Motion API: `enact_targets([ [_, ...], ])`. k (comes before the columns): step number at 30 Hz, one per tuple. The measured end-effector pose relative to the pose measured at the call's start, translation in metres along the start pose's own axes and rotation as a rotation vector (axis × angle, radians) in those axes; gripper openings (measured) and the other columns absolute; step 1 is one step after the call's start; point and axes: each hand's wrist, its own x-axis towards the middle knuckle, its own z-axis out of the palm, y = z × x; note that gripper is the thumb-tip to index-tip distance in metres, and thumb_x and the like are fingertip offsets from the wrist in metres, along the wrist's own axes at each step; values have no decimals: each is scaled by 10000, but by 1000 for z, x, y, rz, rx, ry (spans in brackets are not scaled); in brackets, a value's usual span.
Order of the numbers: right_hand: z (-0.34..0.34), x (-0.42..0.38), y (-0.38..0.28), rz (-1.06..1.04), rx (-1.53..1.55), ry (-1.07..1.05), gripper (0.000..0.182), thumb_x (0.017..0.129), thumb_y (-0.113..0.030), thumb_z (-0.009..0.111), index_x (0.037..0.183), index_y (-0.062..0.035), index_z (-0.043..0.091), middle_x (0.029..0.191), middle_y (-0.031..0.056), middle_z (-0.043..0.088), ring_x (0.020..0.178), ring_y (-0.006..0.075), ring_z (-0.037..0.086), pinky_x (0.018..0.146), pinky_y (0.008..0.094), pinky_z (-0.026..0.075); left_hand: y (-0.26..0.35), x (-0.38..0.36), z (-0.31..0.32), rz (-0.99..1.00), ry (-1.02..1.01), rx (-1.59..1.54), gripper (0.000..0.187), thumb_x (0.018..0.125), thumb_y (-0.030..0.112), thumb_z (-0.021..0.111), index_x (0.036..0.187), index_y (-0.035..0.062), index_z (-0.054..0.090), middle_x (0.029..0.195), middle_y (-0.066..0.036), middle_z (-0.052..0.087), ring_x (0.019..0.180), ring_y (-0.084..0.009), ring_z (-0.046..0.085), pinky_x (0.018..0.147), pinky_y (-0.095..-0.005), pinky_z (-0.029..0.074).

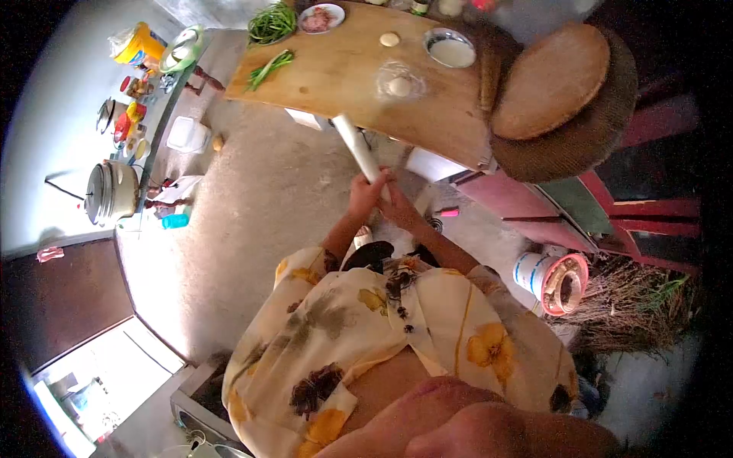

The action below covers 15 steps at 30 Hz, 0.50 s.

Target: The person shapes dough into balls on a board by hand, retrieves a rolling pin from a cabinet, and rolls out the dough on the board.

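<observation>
My left hand (364, 195) and my right hand (397, 208) are closed together around the lower end of a pale rolling pin (354, 143). The pin slants up and to the left, its far end close to the near edge of the wooden board (321, 76). On that board a lump of dough (398, 86) lies in a patch of flour. A smaller dough piece (389, 39) sits behind it, and a bowl of flour (450, 52) stands to the right. Some of my fingers are hidden behind each other.
Green stalks (272, 24), cut scallions (269, 70) and a plate of meat (321, 18) occupy the board's left end. A round woven tray (551, 80) leans at the right. Pots and jars fill the left-hand shelf (156, 137). A bucket (534, 273) stands near brushwood (641, 305).
</observation>
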Motion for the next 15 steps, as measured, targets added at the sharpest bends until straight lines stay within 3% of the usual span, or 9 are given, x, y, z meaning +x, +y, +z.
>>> enact_targets([
  [1, 7, 14, -23, -64, -58, 47, 512, 910, -345, 605, 1268, -3, 477, 998, 178, 651, 961, 300, 634, 811, 405, 488, -6, 11, -24, 6, 1, 0, 303, 907, 216, 624, 1076, -35, 619, 892, -120, 672, 826, -192, 650, 751, -335, 524],
  [2, 14, 28, -45, -124, -119, 99, 518, 905, -360, 609, 1257, 1, 487, 985, 182, 652, 951, 305, 634, 806, 402, 487, -26, 25, -47, 83, 62, -275, 273, 911, 196, 609, 1053, -37, 601, 865, -123, 667, 792, -216, 652, 726, -361, 530],
  [3, 18, 34, -52, -26, -135, -95, 517, 896, -383, 614, 1227, 2, 514, 987, 190, 650, 952, 301, 634, 802, 396, 487, -27, 30, -62, 154, 122, -555, 244, 915, 176, 595, 1031, -39, 583, 839, -125, 661, 758, -239, 654, 700, -387, 536],
  [4, 22, 38, -54, 77, -150, -290, 520, 887, -406, 620, 1198, 3, 540, 988, 197, 647, 954, 296, 633, 798, 390, 487, -28, 37, -79, 54, 276, -727, 145, 920, 151, 578, 938, 12, 539, 749, -86, 596, 657, -227, 601, 639, -393, 528],
  [6, 30, 46, -56, 157, -283, -353, 530, 884, -451, 611, 1149, 7, 570, 992, 196, 646, 948, 296, 626, 815, 403, 478, -13, 48, -109, -8, 394, -890, 139, 919, 163, 587, 872, 61, 506, 701, -42, 515, 591, -186, 526, 598, -361, 502],
  [9, 28, 58, -59, 348, -149, -452, 512, 893, -475, 603, 1096, -5, 583, 838, 129, 638, 753, 232, 626, 682, 361, 496, 0, 66, -121, -45, 393, -917, 169, 926, 181, 583, 835, 90, 473, 673, -15, 435, 549, -154, 445, 543, -338, 445],
  [11, 21, 67, -43, 446, -61, -442, 483, 914, -500, 570, 1018, -29, 591, 661, 23, 544, 543, 135, 532, 507, 302, 444, 7, 87, -125, -35, 344, -957, 174, 927, 190, 582, 835, 93, 470, 671, -12, 432, 541, -151, 431, 533, -335, 419],
  [14, -10, 86, -40, 559, 118, -457, 537, 906, -552, 564, 1064, -41, 617, 655, 40, 602, 576, 188, 583, 555, 344, 479, 22, 139, -125, -52, 347, -990, 205, 939, 218, 568, 813, 106, 451, 662, -5, 408, 522, -138, 387, 522, -329, 371],
  [15, -21, 93, -30, 615, 178, -478, 435, 914, -432, 602, 1124, -51, 591, 799, 92, 643, 564, 181, 578, 516, 324, 468, 29, 154, -125, -18, 299, -1002, 211, 943, 221, 562, 807, 107, 448, 647, -4, 395, 520, -137, 383, 524, -330, 370],
])
